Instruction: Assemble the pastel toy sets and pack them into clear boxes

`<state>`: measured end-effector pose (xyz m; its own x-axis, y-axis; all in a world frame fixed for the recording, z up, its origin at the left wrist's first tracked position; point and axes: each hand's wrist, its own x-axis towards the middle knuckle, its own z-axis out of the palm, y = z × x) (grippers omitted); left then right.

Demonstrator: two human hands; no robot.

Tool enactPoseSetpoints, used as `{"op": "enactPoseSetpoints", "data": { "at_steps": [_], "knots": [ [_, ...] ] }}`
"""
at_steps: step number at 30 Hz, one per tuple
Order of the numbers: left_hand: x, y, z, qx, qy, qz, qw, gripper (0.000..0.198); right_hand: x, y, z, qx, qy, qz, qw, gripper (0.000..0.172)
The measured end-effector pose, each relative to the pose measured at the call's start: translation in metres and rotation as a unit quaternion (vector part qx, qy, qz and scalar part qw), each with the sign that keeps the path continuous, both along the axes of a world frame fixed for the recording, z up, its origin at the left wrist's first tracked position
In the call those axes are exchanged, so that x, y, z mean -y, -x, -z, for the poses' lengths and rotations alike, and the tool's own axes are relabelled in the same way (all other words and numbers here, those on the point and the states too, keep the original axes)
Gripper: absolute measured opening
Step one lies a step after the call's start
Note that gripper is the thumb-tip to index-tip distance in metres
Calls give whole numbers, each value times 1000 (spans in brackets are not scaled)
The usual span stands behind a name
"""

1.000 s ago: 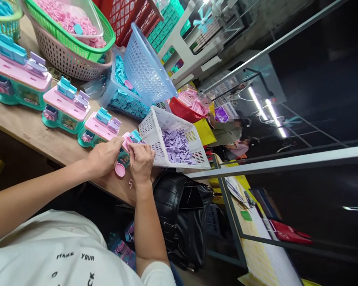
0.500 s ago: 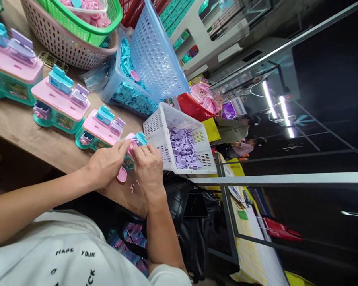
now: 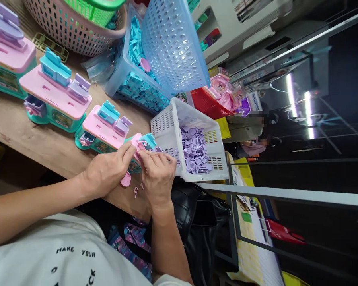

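Observation:
My left hand (image 3: 106, 171) grips a pink and teal toy unit (image 3: 139, 146) at the near edge of the wooden table (image 3: 47, 145). My right hand (image 3: 158, 174) pinches at the toy's pink top, fingers closed on a small part I cannot make out. A round pink piece (image 3: 125, 180) and tiny pink hook parts (image 3: 136, 192) lie on the table just under my hands. Three more pink and teal toy units (image 3: 103, 127) stand in a row to the left.
A white basket (image 3: 167, 121) of purple pieces sits right of my hands. Behind it are a blue basket (image 3: 173, 43) tilted over teal parts, a beige basket (image 3: 74, 31) and a red one (image 3: 207, 107). A black bag (image 3: 197, 222) sits below the table. A person sits farther off.
The view has shifted, so everything sits slightly lower and to the right. My hands stay on the same toy unit, fingers working at its pink top.

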<state>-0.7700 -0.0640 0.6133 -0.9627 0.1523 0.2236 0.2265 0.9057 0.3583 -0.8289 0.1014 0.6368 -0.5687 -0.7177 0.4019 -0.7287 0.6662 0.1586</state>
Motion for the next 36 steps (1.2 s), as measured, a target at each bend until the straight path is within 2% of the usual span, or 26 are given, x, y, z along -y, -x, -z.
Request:
{"op": "enactPoseSetpoints", "data": {
  "at_steps": [5, 13, 20, 24, 29, 33, 36],
  "knots": [
    [0, -1, 9, -39, -13, 30, 999, 57, 1, 1, -8, -5, -18, 10, 1000, 17],
    [-1, -3, 18, -50, -55, 57, 996, 56, 1, 1, 7, -57, 45, 0, 997, 17],
    [1, -2, 25, -76, -87, 70, 991, 54, -2, -14, 20, -83, 61, 70, 992, 22],
    [0, -2, 25, -66, -79, 71, 992, 55, 0, -17, 16, -63, 48, 96, 992, 26],
    [-3, -2, 26, -56, -93, 75, 991, 56, -1, -18, 18, -30, 32, 86, 995, 28],
    [0, 0, 26, -53, -126, 82, 987, 57, 2, -19, 32, -36, 80, 112, 990, 27],
    [4, -3, 26, -54, -136, 69, 987, 54, 2, -17, 30, 6, 100, 141, 985, 29]
  ]
}}
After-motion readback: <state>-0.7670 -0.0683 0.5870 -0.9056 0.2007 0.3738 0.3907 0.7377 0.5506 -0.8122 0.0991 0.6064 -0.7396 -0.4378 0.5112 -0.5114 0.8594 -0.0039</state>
